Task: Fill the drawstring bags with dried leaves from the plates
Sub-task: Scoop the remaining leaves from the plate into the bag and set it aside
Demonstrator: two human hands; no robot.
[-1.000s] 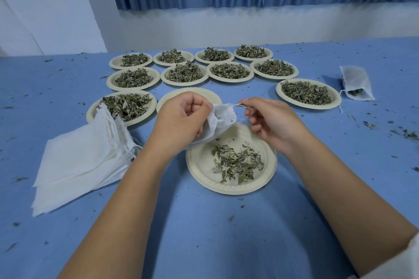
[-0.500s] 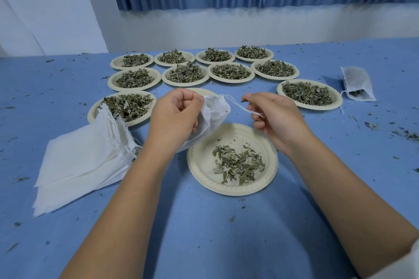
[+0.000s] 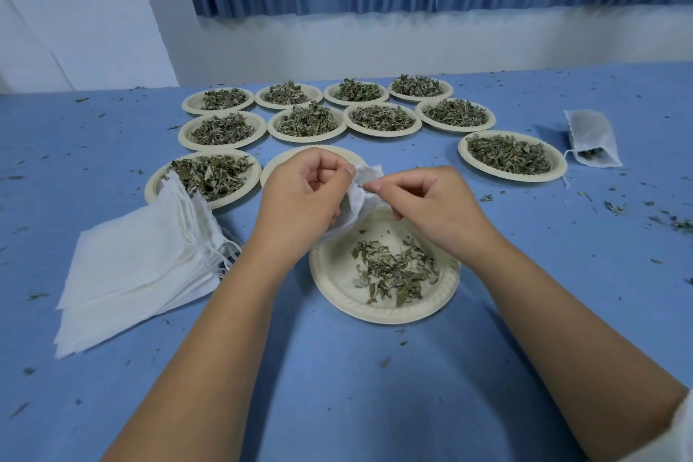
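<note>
Right hand [image 3: 431, 206] moved in, pinching bag [image 3: 362, 195] mouth.

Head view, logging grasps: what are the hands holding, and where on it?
One white drawstring bag: the left hand grips its body, the right hand pinches at its mouth.

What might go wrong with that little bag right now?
The bag, gripped by the left hand and pinched by the right hand, hangs at the far edge of the near plate; leaves could drop onto the crumb-littered table. The left forearm passes close to the stack of empty bags and might nudge it.
</note>
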